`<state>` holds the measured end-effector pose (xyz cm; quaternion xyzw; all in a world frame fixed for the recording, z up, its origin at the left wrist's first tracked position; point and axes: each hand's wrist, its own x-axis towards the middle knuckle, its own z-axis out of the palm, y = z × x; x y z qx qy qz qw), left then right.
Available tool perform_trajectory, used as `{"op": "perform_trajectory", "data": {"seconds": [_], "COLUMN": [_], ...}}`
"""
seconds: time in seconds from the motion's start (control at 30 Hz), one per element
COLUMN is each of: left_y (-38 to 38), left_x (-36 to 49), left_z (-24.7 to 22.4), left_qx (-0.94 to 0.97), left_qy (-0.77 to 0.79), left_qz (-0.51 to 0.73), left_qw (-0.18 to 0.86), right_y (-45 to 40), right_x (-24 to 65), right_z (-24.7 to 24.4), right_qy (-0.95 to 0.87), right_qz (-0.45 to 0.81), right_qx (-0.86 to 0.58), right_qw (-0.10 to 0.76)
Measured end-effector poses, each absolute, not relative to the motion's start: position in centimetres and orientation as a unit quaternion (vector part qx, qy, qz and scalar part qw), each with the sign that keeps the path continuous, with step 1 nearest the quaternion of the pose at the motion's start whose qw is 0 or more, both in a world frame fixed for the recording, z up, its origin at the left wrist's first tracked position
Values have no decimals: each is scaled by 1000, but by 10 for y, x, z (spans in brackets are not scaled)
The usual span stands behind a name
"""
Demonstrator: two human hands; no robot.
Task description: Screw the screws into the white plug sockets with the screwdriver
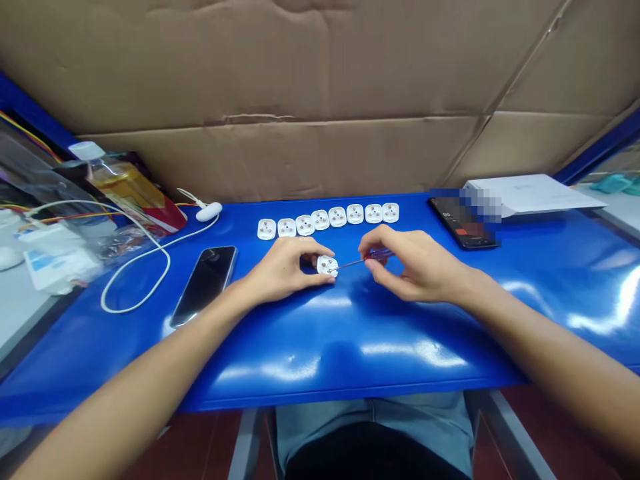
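Between the thumb and fingers of my left hand [287, 270] is a small white plug part [327, 265] with metal pieces on its face. My right hand [415, 265] grips a screwdriver [382, 254] with a translucent red and purple handle. Its thin shaft points left and its tip meets the lower right part of the held plug piece. Behind my hands stands a row of several similar white plug parts [337, 217], face up on the blue tabletop [310, 347].
At the left lie a dark phone [206, 283], a looped white cable [165, 267] and a tilted drink bottle [130, 190]. Another phone [463, 223] and a white box [535, 193] are at the right. A cardboard sheet [300, 80] rises behind the table.
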<state>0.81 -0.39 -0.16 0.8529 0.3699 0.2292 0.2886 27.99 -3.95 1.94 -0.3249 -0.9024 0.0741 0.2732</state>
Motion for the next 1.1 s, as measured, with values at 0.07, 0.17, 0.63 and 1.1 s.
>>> {"op": "perform_trajectory", "data": {"seconds": [0.07, 0.17, 0.63, 1.1], "left_y": [-4, -4, -6, -7], "left_x": [8, 8, 8, 9], "left_z": [-1, -1, 0, 0], "left_qx": [853, 854, 857, 853], "left_qy": [371, 373, 365, 372], "left_qz": [229, 229, 231, 226], "left_qw": [287, 282, 281, 289], "right_y": [-40, -40, -39, -37], "right_x": [279, 278, 278, 280], "right_z": [19, 18, 15, 17], "right_qy": [-901, -893, -888, -882], "right_qz": [74, 57, 68, 87], "right_qx": [-335, -358, -339, -358], "right_qw": [267, 268, 305, 294]}}
